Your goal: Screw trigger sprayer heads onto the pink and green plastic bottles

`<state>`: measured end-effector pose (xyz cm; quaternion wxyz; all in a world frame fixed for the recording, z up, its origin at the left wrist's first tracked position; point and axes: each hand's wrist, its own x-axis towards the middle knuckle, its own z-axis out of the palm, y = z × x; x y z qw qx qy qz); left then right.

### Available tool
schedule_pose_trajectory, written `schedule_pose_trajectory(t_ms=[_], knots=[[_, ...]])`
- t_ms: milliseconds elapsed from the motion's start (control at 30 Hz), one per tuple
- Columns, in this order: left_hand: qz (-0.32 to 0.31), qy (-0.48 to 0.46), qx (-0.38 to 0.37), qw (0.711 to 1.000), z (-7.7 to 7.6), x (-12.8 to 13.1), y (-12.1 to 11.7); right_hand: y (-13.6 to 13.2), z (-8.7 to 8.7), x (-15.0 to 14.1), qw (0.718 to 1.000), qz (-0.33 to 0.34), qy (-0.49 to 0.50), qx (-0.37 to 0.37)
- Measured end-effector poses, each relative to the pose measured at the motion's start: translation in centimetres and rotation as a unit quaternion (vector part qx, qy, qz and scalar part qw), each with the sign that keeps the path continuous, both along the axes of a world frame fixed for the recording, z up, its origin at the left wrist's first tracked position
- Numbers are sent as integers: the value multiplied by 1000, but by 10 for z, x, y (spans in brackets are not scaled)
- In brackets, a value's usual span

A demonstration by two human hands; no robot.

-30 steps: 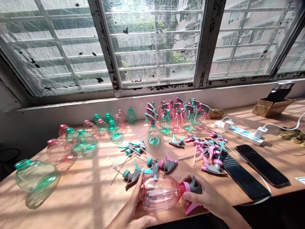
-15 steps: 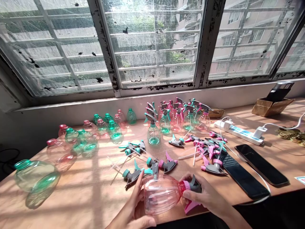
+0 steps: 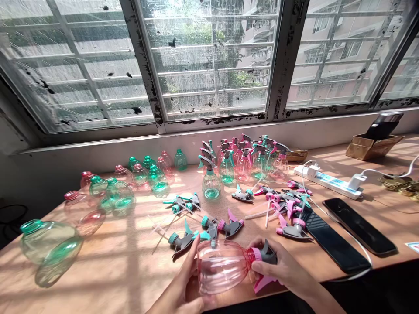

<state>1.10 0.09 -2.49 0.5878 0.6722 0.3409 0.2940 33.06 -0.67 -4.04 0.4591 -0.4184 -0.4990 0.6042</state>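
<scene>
A clear pink spray bottle (image 3: 222, 267) lies sideways between my hands at the table's front edge, its base to the left. My left hand (image 3: 185, 277) cups the base, index finger up along its edge and thumb below. Around the collar at the other end, my right hand (image 3: 273, 264) is closed, the thumb against the pink collar (image 3: 254, 254). The grey and pink spray head (image 3: 268, 253) sits on the bottle neck, its pink trigger (image 3: 263, 283) pointing down. Just behind the bottle lie loose spray heads, among them a teal one (image 3: 181, 240) and a pink one (image 3: 231, 225).
Open-necked green and pink bottles (image 3: 50, 240) stand at left. Bottles with spray heads (image 3: 211, 183) cluster by the window wall. More loose spray heads (image 3: 291, 203) lie right of centre, beside two phones (image 3: 360, 224), a power strip (image 3: 330, 181) and a cardboard box (image 3: 373, 146).
My left thumb has drawn back a little to the left beneath the bottle's base. The bottle and my right hand are almost unchanged.
</scene>
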Motion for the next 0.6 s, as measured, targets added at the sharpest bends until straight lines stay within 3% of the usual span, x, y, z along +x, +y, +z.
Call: schedule_pose_trajectory(t_ms=[267,400,600], knots=[[-4,-7,2,1000,-13,-1,5,0,-1,0,1000,3,7,-9],[-38,-43,46,997,-19,-1,9,0,-2,1,1000,7,6,-1],[-16,-22,2,1000,-4,-3,1,-1,4,0,1000,22,6,-2]])
